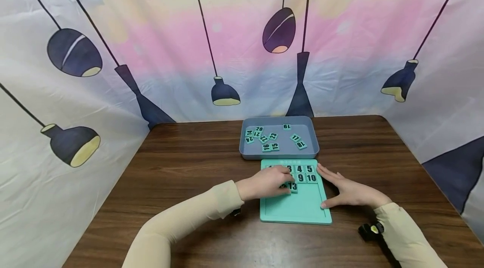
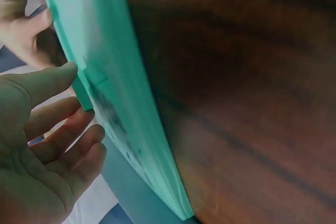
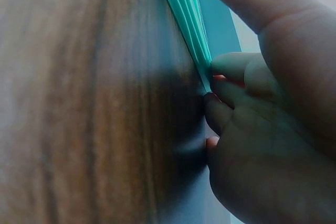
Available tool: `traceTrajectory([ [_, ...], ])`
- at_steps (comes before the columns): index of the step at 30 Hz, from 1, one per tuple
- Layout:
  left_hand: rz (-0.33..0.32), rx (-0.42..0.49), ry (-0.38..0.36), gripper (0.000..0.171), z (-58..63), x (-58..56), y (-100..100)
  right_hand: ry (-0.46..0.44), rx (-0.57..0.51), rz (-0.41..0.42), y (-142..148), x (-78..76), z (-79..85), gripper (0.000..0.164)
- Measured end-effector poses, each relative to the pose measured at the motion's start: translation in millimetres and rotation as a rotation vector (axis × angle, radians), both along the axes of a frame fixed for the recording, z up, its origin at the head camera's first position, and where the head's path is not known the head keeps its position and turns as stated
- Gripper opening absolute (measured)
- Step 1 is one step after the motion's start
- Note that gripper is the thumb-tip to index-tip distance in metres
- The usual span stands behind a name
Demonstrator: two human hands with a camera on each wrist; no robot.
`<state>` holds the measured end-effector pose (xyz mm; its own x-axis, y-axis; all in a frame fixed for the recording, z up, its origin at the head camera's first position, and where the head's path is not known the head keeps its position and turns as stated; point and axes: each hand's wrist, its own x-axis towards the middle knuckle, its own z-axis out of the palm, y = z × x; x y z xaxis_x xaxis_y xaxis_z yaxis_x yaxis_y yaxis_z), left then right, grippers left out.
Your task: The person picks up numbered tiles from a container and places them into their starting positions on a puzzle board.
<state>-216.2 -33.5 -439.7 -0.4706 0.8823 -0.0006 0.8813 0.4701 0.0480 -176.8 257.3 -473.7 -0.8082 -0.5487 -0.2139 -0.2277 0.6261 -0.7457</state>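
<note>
A mint-green number board lies on the table, with numbered square tiles in rows on its upper part. My left hand reaches over the board and covers some of the tiles on its left. In the left wrist view, its thumb and a finger pinch a thin green tile by its edges, just over the board. A tile marked 13 shows beside those fingertips; the held tile's number cannot be read. At the board's right edge rests my right hand, thumb and fingers spread and touching the rim.
A grey-blue tray stands right behind the board. Loose numbered tiles are scattered in it, such as 19, 17 and 23. The brown wooden table ends at a cloth backdrop printed with hanging lamps.
</note>
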Motion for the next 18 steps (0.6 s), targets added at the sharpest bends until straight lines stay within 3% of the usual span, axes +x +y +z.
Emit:
traceTrajectory([
  [18, 0.009, -0.013, 0.082, 0.027, -7.2, 10.8, -1.0, -0.004, 0.006, -0.004, 1.2, -0.5, -2.3, 0.112],
])
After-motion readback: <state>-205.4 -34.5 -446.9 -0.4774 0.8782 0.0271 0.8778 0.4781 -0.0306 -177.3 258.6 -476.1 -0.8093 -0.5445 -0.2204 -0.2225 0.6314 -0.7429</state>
